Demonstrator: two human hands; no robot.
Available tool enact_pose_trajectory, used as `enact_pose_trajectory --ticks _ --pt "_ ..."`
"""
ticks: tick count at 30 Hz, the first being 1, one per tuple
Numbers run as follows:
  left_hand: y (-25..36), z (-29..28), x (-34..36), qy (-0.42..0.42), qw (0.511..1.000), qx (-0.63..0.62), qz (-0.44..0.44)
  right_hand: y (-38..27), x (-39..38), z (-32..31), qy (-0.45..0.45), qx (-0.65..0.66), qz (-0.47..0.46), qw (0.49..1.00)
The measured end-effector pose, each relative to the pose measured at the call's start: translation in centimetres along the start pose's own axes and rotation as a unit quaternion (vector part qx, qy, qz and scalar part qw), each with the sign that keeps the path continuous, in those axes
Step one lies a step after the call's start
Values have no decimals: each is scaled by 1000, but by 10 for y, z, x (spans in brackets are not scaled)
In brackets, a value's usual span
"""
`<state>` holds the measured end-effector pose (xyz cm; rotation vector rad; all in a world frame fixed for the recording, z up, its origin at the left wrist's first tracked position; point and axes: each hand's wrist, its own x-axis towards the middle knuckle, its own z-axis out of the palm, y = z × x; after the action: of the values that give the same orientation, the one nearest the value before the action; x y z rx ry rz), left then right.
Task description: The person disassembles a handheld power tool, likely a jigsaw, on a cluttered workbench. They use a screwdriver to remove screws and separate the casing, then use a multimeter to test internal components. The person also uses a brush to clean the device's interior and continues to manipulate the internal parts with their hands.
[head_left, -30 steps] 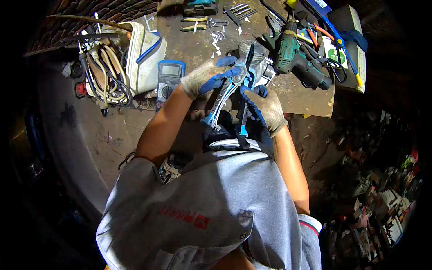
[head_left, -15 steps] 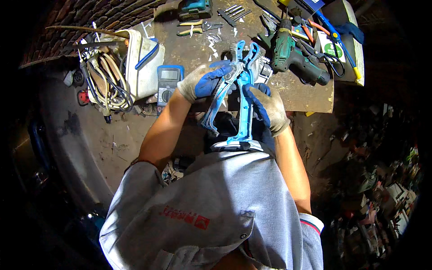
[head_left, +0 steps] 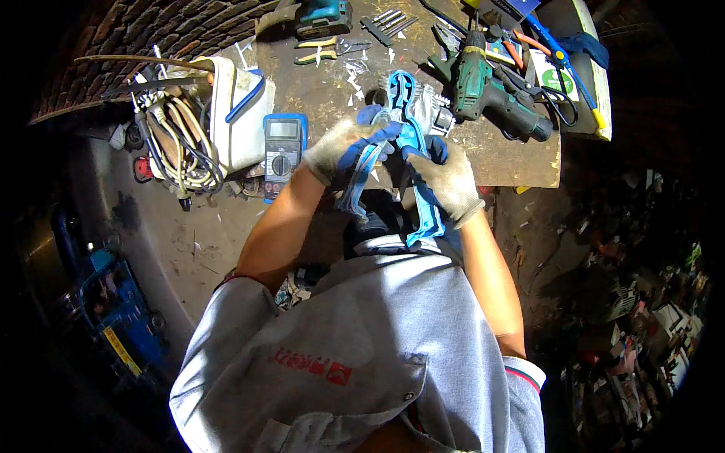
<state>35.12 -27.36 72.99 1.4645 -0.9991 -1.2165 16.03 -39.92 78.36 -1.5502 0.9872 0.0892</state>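
Note:
Both hands wear pale gloves with blue-coated fingers. My left hand (head_left: pixel 341 146) is closed on a long blue plastic housing half (head_left: pixel 353 193) that has grey material on it. The other blue plastic housing half (head_left: pixel 428 220), ribbed inside, is gripped by my right hand (head_left: pixel 447 178). The two halves meet or overlap near their looped top ends, while their lower ends stand apart over my lap. My fingers hide part of where they touch. Just behind them on the bench lies a light grey part (head_left: pixel 439 113), partly covered.
On the bench (head_left: pixel 521 162) lie a green cordless drill (head_left: pixel 483 90), cutters (head_left: pixel 328 50), several bits (head_left: pixel 389 27) and white scraps. A multimeter (head_left: pixel 283 155) sits at the left edge beside a white container (head_left: pixel 242 124) with coiled cables. A blue-handled tool (head_left: pixel 563 60) lies far right.
The looped top ends, spread apart before, now lie over each other. The right half's lower end has swung to the right, and my hands have tilted with the pieces.

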Motion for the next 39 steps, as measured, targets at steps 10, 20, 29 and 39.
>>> enact_pose_trajectory --ticks 10,20,29,39 --pt "8 2 -4 -30 949 255 184 -8 -17 0 66 -68 -18 995" --pt "8 4 1 -7 949 235 211 -11 -17 -8 66 46 26 996" --pt "-10 -3 -6 44 949 -295 -106 -7 -35 -59 184 231 -10 955" --pt "-8 1 -6 24 883 -439 -167 -40 46 -122 251 -209 -51 944"
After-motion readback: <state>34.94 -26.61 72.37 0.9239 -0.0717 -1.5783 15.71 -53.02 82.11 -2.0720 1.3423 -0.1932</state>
